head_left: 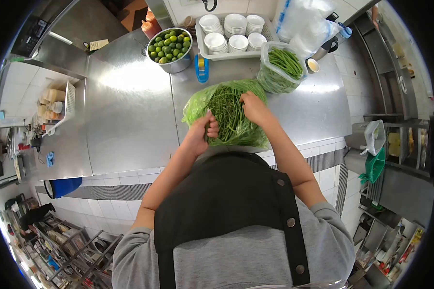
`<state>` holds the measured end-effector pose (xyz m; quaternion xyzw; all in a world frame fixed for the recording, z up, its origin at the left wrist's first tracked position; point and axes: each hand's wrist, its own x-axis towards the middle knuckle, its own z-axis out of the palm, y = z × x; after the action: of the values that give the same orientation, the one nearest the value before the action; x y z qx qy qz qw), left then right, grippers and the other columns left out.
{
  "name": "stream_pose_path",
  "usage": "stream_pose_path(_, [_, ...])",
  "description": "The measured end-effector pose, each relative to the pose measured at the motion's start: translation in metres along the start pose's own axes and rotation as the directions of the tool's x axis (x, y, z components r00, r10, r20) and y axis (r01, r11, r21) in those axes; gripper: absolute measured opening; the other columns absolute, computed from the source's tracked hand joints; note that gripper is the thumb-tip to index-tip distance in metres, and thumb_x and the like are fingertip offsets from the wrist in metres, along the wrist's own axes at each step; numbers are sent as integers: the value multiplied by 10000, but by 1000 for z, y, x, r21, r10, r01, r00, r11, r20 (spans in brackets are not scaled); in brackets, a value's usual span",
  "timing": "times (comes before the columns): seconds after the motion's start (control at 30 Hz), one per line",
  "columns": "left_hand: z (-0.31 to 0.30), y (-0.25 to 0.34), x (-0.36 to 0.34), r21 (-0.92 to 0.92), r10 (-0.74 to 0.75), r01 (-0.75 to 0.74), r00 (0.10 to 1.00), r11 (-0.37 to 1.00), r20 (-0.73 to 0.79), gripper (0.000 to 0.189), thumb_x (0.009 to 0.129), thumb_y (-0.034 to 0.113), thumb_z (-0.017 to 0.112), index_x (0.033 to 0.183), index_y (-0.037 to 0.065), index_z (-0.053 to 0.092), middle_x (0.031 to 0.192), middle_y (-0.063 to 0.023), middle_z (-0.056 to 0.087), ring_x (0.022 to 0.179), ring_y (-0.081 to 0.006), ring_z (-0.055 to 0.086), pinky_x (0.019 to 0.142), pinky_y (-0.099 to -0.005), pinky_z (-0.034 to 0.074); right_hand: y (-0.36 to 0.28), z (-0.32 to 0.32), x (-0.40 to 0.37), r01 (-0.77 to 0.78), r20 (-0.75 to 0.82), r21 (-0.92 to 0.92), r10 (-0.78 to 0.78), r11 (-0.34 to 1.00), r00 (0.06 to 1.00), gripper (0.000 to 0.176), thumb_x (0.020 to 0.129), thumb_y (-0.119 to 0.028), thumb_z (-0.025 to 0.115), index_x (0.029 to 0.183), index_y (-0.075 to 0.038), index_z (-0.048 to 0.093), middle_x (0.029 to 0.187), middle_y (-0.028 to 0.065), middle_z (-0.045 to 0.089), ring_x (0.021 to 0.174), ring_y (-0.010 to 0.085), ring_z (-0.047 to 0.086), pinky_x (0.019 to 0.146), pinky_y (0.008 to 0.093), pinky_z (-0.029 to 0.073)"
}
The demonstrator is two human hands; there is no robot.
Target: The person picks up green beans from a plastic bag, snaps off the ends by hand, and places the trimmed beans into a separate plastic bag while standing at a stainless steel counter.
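Observation:
A large green plastic bag (pixel 195 104) lies open on the steel counter in front of me, full of thin green stems (pixel 225 107). My left hand (pixel 201 132) is at the bag's left side with its fingers curled closed; what they hold, if anything, is too small to name. At the upper right part of the stems is my right hand (pixel 255 108), its fingers pinched together over them, the held piece unclear. Behind and to the right stands a clear bag of green beans (pixel 285 62), touched by neither hand.
On the steel counter (pixel 130 120) are a metal pot of limes (pixel 169 46), a blue tape dispenser (pixel 201 70), a white tray (pixel 270 31) of stacked small bowls (pixel 236 24), sauce bottles (pixel 149 28), plastic bags (pixel 306 24) and a small cup (pixel 313 65). A white basket (pixel 66 103) sits at the left.

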<state>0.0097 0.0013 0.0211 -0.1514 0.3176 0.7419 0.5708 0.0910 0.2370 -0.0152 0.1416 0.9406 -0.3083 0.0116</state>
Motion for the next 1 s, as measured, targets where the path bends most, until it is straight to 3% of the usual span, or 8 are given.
stream_pose_path(0.07, [11, -10, -5, 82, -21, 33, 990, 996, -136, 214, 1032, 285, 573, 965, 82, 563, 714, 42, 432, 596, -54, 373, 482, -196, 309, -1, 2, 3, -62, 5, 25, 62, 998, 998, 100, 890, -51, 602, 922, 44, 603, 1068, 253, 571, 989, 447, 593, 873, 496, 477])
stream_pose_path(0.13, [10, -9, -4, 121, 31, -20, 995, 992, -92, 191, 1026, 257, 584, 1013, 67, 595, 723, 44, 449, 600, -48, 381, 483, -198, 310, -8, -1, 3, -119, -25, 90, 122, 989, 992, 113, 872, -67, 650, 900, 38, 622, 1063, 238, 576, 968, 440, 597, 878, 490, 479])
stream_pose_path(0.23, [7, -1, 4, 174, 68, -56, 996, 983, -63, 189, 1000, 236, 624, 1046, 53, 627, 712, 49, 452, 602, -43, 383, 487, -199, 313, -19, -14, -1, -149, 117, -19, 150, 989, 982, 171, 838, -126, 729, 862, 25, 651, 1036, 208, 578, 934, 418, 605, 875, 474, 488])
stream_pose_path(0.37, [-5, -1, 26, 206, 105, -85, 990, 975, -92, 248, 911, 213, 740, 1059, 23, 681, 699, 60, 487, 576, -29, 371, 488, -199, 292, -13, -8, -5, -17, -21, 150, 21, 989, 1000, 184, 831, -139, 756, 830, 18, 661, 1022, 159, 588, 853, 298, 634, 781, 408, 512])
stream_pose_path(0.47, [35, -5, 18, 645, 301, -162, 947, 747, -112, 306, 837, 191, 818, 1054, 2, 714, 736, 40, 601, 590, -21, 461, 512, -200, 352, -31, -30, -2, -45, -1, 458, 51, 888, 999, 146, 847, -113, 744, 829, 4, 659, 916, 95, 636, 740, 182, 620, 687, 331, 503])
stream_pose_path(0.57, [39, -12, 27, 779, 457, -320, 888, 540, 47, 251, 838, 130, 816, 1052, 24, 738, 810, 16, 678, 658, -33, 556, 556, -211, 438, -41, -43, -1, -58, 46, 670, 37, 740, 998, 115, 863, -105, 734, 841, -14, 668, 781, 29, 654, 659, 107, 574, 625, 273, 471])
stream_pose_path(0.77, [43, -1, 26, 826, 504, -368, 855, 426, 121, 154, 820, 117, 828, 916, 14, 767, 829, -19, 723, 693, -43, 588, 612, -242, 483, -53, -49, -4, -154, 130, 857, 84, 491, 988, 93, 895, -106, 721, 875, -23, 684, 742, -5, 643, 640, 74, 551, 598, 238, 440])
stream_pose_path(1.0, [38, 9, 17, 888, 606, -452, 683, -89, 408, 195, 814, 110, 805, 956, -12, 752, 809, -96, 681, 721, -149, 621, 677, -317, 490, -46, -43, -4, -371, 365, 901, 69, 226, 928, 79, 921, -103, 704, 899, -32, 678, 772, -15, 633, 655, 69, 554, 609, 214, 441])
